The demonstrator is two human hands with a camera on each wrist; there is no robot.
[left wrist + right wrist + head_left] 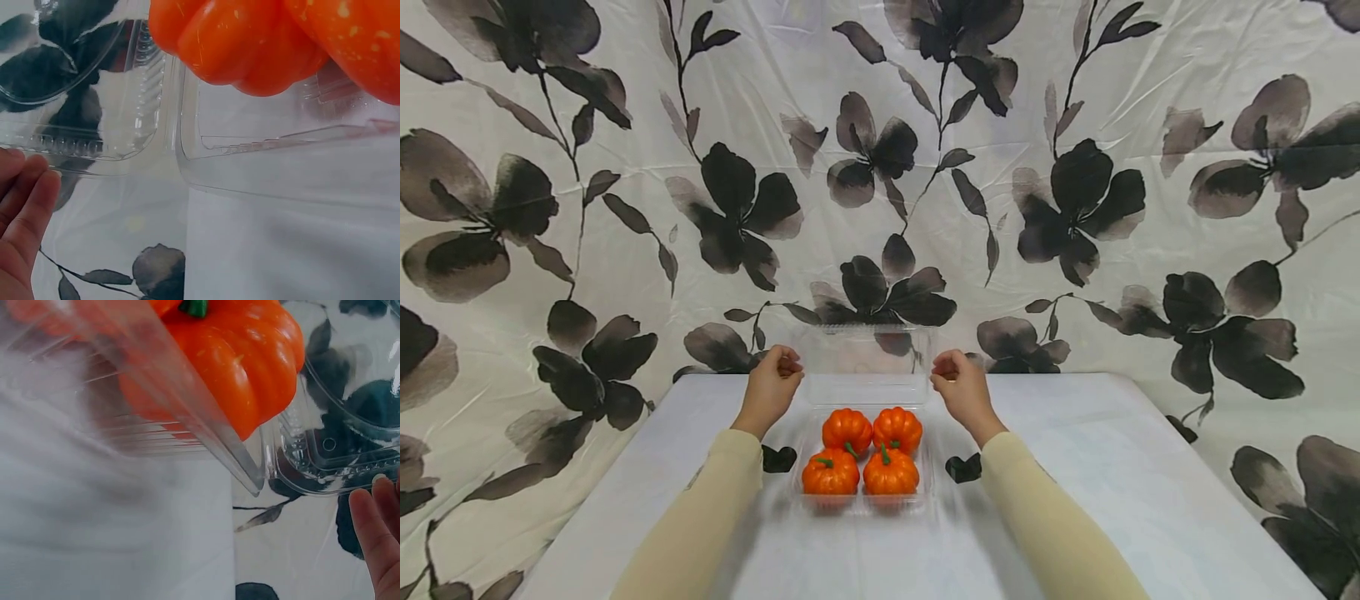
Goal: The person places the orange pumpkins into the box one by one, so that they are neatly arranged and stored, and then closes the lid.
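Note:
A clear plastic clamshell container [928, 471] stands on the table with its lid [865, 360] raised at the far side. Several orange mini pumpkins [891, 477] with green stems sit in the base in two rows. My left hand [770, 385] pinches the lid's left edge, and my right hand [962, 389] pinches its right edge. In the left wrist view, fingertips [47, 181] meet the lid's rim. The right wrist view has fingers [369, 519] at the opposite side of the lid, partly cut off by the frame.
The white table [1060, 467] ends just behind the container. Behind it hangs a pale cloth [970, 275] printed with dark flowers. Small black objects [778, 459] show beside both wrists.

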